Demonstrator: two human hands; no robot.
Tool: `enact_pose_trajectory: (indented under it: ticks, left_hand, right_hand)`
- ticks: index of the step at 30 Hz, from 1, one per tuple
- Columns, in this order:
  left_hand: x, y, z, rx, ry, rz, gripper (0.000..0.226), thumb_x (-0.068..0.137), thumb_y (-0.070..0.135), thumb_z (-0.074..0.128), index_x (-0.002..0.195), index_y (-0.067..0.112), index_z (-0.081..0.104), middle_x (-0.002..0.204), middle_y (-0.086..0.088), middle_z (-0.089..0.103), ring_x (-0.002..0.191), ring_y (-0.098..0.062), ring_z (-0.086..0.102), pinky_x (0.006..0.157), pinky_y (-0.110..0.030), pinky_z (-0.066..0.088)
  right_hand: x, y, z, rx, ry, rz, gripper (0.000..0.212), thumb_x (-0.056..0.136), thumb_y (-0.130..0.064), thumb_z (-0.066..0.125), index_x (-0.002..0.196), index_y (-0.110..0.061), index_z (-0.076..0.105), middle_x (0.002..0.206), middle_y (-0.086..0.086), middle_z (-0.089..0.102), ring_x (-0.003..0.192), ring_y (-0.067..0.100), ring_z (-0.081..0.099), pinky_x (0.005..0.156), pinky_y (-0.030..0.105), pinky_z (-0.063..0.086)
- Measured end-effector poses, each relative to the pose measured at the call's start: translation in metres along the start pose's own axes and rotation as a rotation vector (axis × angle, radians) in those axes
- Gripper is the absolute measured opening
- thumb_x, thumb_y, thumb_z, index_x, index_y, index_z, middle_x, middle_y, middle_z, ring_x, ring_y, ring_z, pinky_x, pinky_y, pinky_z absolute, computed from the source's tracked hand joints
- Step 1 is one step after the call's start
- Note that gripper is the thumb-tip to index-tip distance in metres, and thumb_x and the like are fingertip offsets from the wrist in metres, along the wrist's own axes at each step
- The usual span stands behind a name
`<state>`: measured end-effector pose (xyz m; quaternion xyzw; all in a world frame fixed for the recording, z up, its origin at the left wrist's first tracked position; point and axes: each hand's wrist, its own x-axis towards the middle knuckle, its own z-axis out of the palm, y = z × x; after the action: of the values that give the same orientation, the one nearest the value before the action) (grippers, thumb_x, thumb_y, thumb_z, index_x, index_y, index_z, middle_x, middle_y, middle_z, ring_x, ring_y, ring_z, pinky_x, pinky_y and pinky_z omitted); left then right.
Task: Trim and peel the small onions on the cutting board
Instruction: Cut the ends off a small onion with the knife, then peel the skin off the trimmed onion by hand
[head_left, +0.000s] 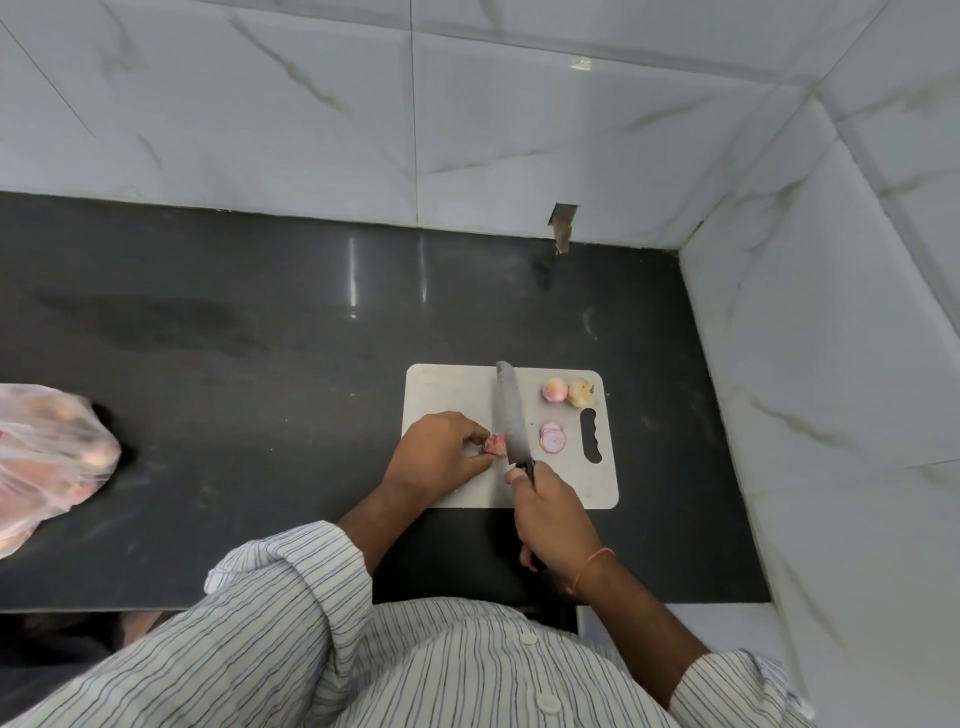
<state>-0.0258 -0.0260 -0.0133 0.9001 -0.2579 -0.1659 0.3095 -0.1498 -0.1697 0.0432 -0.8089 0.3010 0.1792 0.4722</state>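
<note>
I see the left hand (441, 452) pinching a small pink onion (494, 443) on the white cutting board (447, 395), the right hand (550, 514) gripping a knife (508, 415) whose blade touches it. Slices (552, 439) and two whole onions (568, 391) lie beyond the blade; a plastic bag (47, 457) sits far left on the dark counter (234, 332)

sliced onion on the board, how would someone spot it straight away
Find the white board on the dark counter. Right of the knife, beside the handle slot, lies the sliced onion. Unlike the two whole onions behind it, it is fanned into flat pink-rimmed rounds.
</note>
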Motion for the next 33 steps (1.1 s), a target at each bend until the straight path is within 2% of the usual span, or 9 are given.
enact_pose_trajectory:
  ticks: [2, 6, 12, 16, 22, 25, 27, 29, 33]
  left_hand:
    - [-0.001, 0.001, -0.001, -0.024, 0.001, -0.014, 0.036, 0.088, 0.053, 0.082, 0.114, 0.029, 0.083, 0.107, 0.011, 0.078, 0.096, -0.008, 0.068, 0.088, -0.025, 0.054]
    - [-0.002, 0.003, -0.007, -0.075, 0.012, -0.076, 0.040, 0.089, 0.056, 0.080, 0.114, 0.025, 0.082, 0.110, 0.012, 0.077, 0.095, -0.005, 0.066, 0.089, -0.026, 0.055]
    - [-0.002, 0.003, -0.010, -0.249, -0.009, -0.207, 0.043, 0.083, 0.066, 0.083, 0.111, 0.033, 0.080, 0.103, 0.023, 0.076, 0.090, 0.003, 0.070, 0.078, -0.015, 0.053]
    - [0.000, 0.005, -0.010, -0.326, -0.018, -0.236, 0.037, 0.080, 0.061, 0.087, 0.106, 0.035, 0.080, 0.096, 0.025, 0.076, 0.089, 0.008, 0.069, 0.076, -0.016, 0.055]
    - [0.001, 0.012, -0.012, -0.394, -0.053, -0.226, 0.032, 0.079, 0.054, 0.090, 0.102, 0.034, 0.081, 0.094, 0.024, 0.077, 0.086, 0.001, 0.072, 0.073, -0.018, 0.056]
    - [0.000, 0.016, -0.015, -0.439, -0.059, -0.198, 0.032, 0.077, 0.053, 0.092, 0.101, 0.034, 0.081, 0.094, 0.024, 0.078, 0.086, -0.002, 0.073, 0.076, -0.023, 0.061]
    - [-0.001, 0.021, -0.017, -0.468, -0.054, -0.170, 0.032, 0.076, 0.052, 0.093, 0.099, 0.033, 0.081, 0.095, 0.022, 0.079, 0.085, -0.005, 0.074, 0.077, -0.025, 0.063]
    - [-0.003, 0.028, -0.020, -0.502, -0.046, -0.139, 0.030, 0.077, 0.047, 0.095, 0.098, 0.032, 0.081, 0.095, 0.020, 0.079, 0.081, -0.008, 0.074, 0.076, -0.026, 0.062]
    - [-0.003, 0.041, -0.028, -0.575, -0.042, -0.077, 0.026, 0.080, 0.034, 0.094, 0.102, 0.031, 0.081, 0.095, 0.015, 0.081, 0.079, -0.017, 0.075, 0.076, -0.034, 0.064]
  right_hand:
    - [-0.003, 0.005, -0.012, 0.153, 0.012, 0.015, 0.030, 0.108, -0.046, 0.041, 0.099, -0.020, 0.055, 0.069, 0.010, 0.059, 0.044, 0.027, 0.057, 0.049, 0.036, 0.049]
    - [-0.011, 0.044, -0.038, 0.161, 0.161, 0.021, 0.021, 0.111, -0.043, 0.042, 0.113, -0.029, 0.058, 0.072, 0.009, 0.063, 0.053, 0.021, 0.059, 0.051, 0.031, 0.053]
    - [-0.022, 0.109, -0.043, 0.019, 0.292, 0.179, 0.035, 0.109, -0.049, 0.041, 0.094, -0.021, 0.055, 0.089, 0.004, 0.068, 0.086, 0.019, 0.067, 0.086, 0.051, 0.062]
    - [-0.011, 0.113, -0.045, -0.107, 0.277, 0.177, 0.041, 0.109, -0.053, 0.036, 0.090, -0.022, 0.055, 0.085, 0.001, 0.069, 0.084, 0.018, 0.069, 0.087, 0.048, 0.061]
    - [0.009, 0.111, -0.068, -0.530, 0.130, 0.184, 0.044, 0.106, -0.059, 0.031, 0.093, -0.026, 0.057, 0.086, -0.003, 0.069, 0.084, 0.019, 0.069, 0.086, 0.044, 0.059]
    - [0.010, 0.092, -0.078, -0.648, 0.205, 0.114, 0.041, 0.106, -0.058, 0.034, 0.092, -0.026, 0.056, 0.081, -0.004, 0.067, 0.078, 0.017, 0.068, 0.079, 0.043, 0.060]
    - [0.009, 0.070, -0.078, -0.483, 0.253, -0.007, 0.032, 0.105, -0.055, 0.043, 0.092, -0.029, 0.055, 0.080, -0.007, 0.067, 0.076, 0.012, 0.067, 0.076, 0.041, 0.060]
    - [0.008, 0.044, -0.071, -0.209, 0.219, -0.136, 0.019, 0.103, -0.052, 0.053, 0.103, -0.034, 0.059, 0.095, -0.013, 0.070, 0.088, 0.007, 0.068, 0.082, 0.034, 0.058]
    - [0.011, -0.002, -0.059, 0.238, 0.010, -0.239, 0.046, 0.095, -0.062, 0.062, 0.137, -0.042, 0.058, 0.127, -0.022, 0.067, 0.113, 0.007, 0.066, 0.087, 0.028, 0.060]
